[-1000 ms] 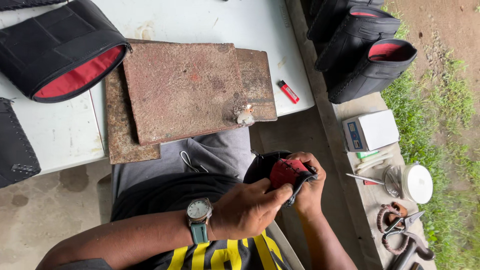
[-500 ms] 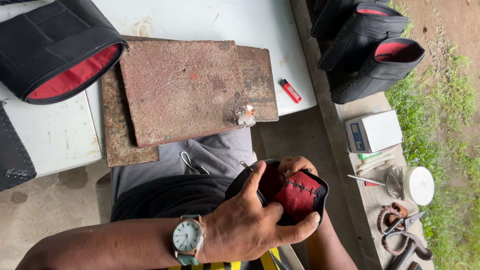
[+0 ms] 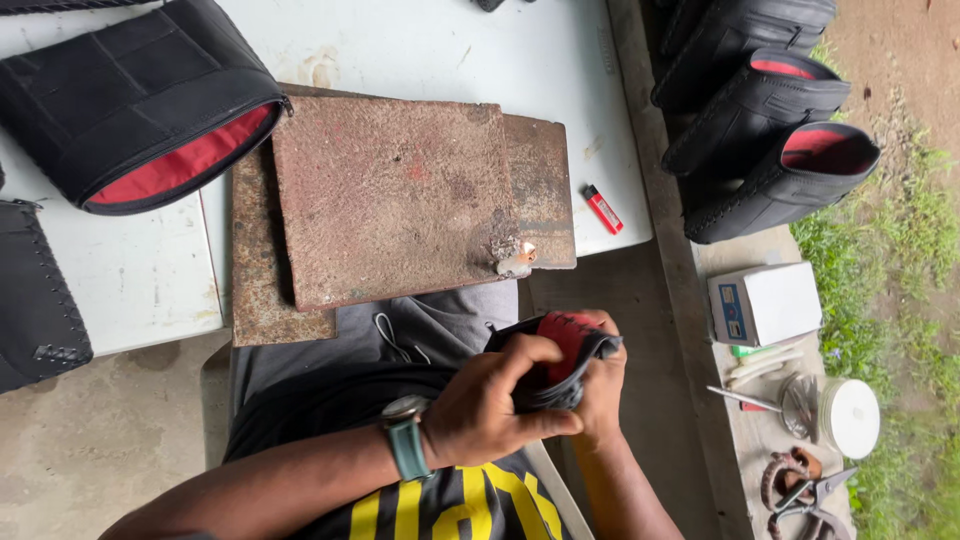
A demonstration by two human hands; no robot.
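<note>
Both hands grip a small black pouch with a red lining (image 3: 556, 352) over my lap. My left hand (image 3: 490, 408), with a teal-strapped watch on its wrist, wraps the pouch from the near side, thumb along its lower edge. My right hand (image 3: 603, 392) clasps the pouch from the right and is partly hidden behind it. The pouch is folded together between the palms. Just beyond it, a short lit candle stub (image 3: 518, 258) burns on the corner of a rusty brown slab (image 3: 390, 195).
A white table (image 3: 420, 45) carries the slab, a red lighter (image 3: 602, 209) and a large black bag with red lining (image 3: 140, 100). More black bags (image 3: 770, 130) lie at right. A bench holds a white box (image 3: 765, 303), a thread spool (image 3: 848, 416) and scissors (image 3: 815, 490).
The pouch was spread open showing its red stitched lining half a second ago; now it is squeezed together between both hands. My left hand has shifted right and over it.
</note>
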